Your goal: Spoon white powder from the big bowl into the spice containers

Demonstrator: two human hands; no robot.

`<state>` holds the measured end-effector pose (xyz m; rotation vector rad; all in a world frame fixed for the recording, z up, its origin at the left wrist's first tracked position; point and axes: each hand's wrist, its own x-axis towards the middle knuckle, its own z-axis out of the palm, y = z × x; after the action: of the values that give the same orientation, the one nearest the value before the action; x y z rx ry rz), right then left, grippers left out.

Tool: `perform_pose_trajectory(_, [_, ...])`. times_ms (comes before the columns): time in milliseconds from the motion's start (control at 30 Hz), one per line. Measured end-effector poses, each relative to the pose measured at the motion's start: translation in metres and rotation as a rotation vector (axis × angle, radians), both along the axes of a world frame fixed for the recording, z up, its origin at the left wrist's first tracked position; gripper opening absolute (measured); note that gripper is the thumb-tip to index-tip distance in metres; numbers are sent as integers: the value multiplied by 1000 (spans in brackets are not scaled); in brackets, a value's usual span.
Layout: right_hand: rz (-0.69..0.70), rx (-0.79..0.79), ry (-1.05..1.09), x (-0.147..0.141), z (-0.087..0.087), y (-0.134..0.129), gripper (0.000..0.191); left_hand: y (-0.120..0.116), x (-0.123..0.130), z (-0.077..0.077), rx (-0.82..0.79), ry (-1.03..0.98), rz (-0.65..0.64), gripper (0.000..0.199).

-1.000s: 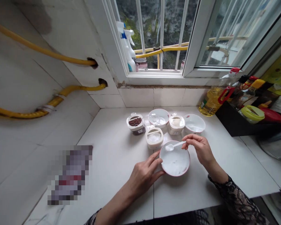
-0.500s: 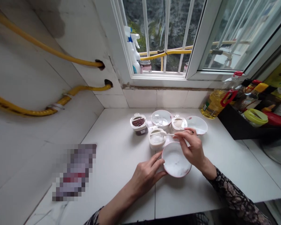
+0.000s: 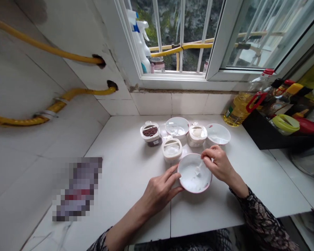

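My left hand (image 3: 161,190) grips the left rim of a white bowl (image 3: 183,170), thumb below and fingers along its side. White grains lie in the bowl. Between the fingers of my right hand (image 3: 219,164) is a small white spoon (image 3: 198,170), its head tilted down inside the bowl. Just behind the bowl stands a seasoning jar (image 3: 172,158) of white grains, its clear lid raised. A jar of dark reddish-brown pieces (image 3: 150,131) is to its left, and a jar of pale contents (image 3: 197,141) to its right.
Two more white bowls, a rear one (image 3: 181,122) and a right one (image 3: 218,135), stand behind the jars. An oil bottle (image 3: 237,111) and a black rack (image 3: 261,134) of bottles are at the right. A pixelated item (image 3: 80,188) lies left on the counter (image 3: 120,216).
My right hand has brought the spoon from the jar of white grains to the inside of the bowl. My left hand keeps its hold on the bowl. The view has shifted slightly.
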<state>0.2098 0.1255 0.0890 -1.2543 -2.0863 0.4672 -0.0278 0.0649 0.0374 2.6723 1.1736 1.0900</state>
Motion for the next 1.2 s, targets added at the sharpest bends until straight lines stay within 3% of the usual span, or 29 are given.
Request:
perform_pose_trajectory(167, [79,41,-79,-9,-3,-7,24,0,-1,-1,-20,1,-8,25])
perform_pose_trajectory(533, [137,-32,42,-18,-13,-11,23,0,-1,-2,-26,-6,-15,23])
perform_pose_trajectory(933, [104,-27,157,-27,-15,-20,21,-1,0,-3,-38,-28,-22,21])
perform_pose_trajectory(1200, [11,-224,307,-25,-9,-21,20,-1,-1,-2,-44,-23,-20,20])
